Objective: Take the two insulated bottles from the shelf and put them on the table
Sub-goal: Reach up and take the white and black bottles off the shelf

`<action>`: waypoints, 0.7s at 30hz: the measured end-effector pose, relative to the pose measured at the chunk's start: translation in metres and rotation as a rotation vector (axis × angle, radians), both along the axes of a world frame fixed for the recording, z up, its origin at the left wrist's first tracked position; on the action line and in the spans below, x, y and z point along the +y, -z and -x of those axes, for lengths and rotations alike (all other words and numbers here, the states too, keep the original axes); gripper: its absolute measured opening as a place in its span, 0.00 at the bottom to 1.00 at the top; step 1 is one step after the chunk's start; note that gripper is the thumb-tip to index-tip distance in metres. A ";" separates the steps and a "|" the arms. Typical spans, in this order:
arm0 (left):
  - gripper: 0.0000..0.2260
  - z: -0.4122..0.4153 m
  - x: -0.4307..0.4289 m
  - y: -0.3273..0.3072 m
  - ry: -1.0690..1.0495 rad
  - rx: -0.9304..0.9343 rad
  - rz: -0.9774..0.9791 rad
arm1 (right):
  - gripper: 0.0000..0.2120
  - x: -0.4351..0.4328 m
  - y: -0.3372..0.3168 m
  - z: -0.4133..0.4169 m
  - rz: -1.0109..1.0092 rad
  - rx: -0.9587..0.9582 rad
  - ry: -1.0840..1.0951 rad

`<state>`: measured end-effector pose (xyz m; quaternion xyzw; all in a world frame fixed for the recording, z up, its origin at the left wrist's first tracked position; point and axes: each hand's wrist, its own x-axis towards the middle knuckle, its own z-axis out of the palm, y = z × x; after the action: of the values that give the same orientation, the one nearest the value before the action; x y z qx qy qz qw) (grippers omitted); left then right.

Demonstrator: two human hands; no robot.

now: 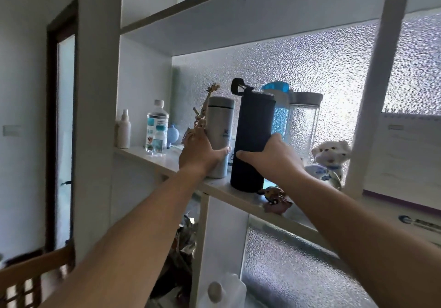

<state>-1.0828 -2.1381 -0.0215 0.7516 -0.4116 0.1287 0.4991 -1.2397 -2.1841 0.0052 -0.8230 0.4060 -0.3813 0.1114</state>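
Note:
Two insulated bottles stand side by side on the white shelf [229, 189]. The silver bottle [220, 121] is on the left, and my left hand [199, 154] wraps around its lower half. To its right stands the taller dark navy bottle [254, 126], which has a black loop strap at its lid. My right hand [269, 158] grips it around the middle. Both bottles stand upright, with their bases on the shelf board.
On the shelf stand a clear water bottle [157, 127], a white spray bottle [124, 130], a dried twig figure [202, 114], a blue-lidded jug [278, 107], a glass jar [304, 121], a ceramic bear [330, 158] and a small figurine [276, 199]. A wooden chair [31, 276] is at the lower left.

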 end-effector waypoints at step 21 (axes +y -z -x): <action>0.26 -0.003 0.090 -0.012 -0.231 -0.060 0.217 | 0.30 0.041 -0.008 0.008 -0.029 -0.327 -0.244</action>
<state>-1.0796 -2.0482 -0.0097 0.7315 -0.3206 0.2514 0.5468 -1.2477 -2.1430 0.0132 -0.7914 0.2854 -0.4878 0.2332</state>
